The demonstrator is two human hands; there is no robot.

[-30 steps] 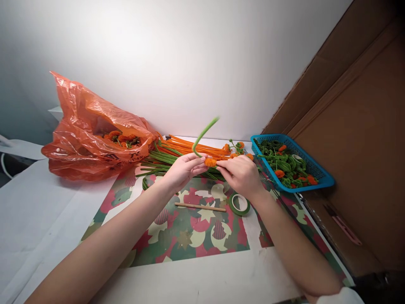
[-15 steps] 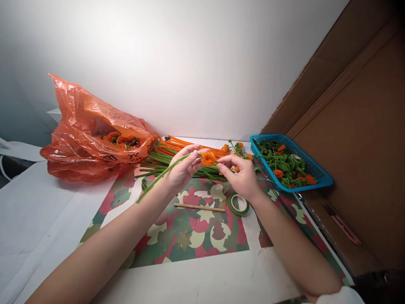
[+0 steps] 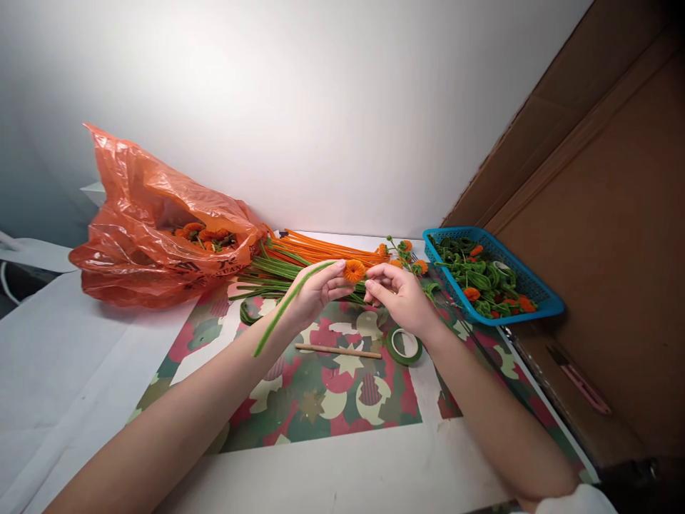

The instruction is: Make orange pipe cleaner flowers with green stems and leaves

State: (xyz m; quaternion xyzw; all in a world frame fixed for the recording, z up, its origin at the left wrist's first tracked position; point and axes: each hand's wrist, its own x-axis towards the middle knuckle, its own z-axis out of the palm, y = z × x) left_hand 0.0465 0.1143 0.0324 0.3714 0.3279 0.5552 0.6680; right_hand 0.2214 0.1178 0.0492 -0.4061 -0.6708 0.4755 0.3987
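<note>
My left hand (image 3: 315,291) pinches a small orange pipe-cleaner flower (image 3: 354,270) whose green pipe-cleaner stem (image 3: 283,308) trails down and left over my wrist. My right hand (image 3: 404,298) is just right of the flower, fingertips curled close to it and pinching at its base. Both hands hover over a patterned red, green and cream mat (image 3: 321,385).
Behind the hands lies a pile of orange and green pipe cleaners (image 3: 300,258). An orange plastic bag (image 3: 155,221) with flowers sits at left. A blue basket (image 3: 535,289) of green and orange pieces stands right. A green tape roll (image 3: 404,345) and wooden stick (image 3: 337,350) lie on the mat.
The green stem swung from pointing up behind the hands to hanging down-left over my left wrist. The flower has turned to face the camera, and both hands shifted slightly.
</note>
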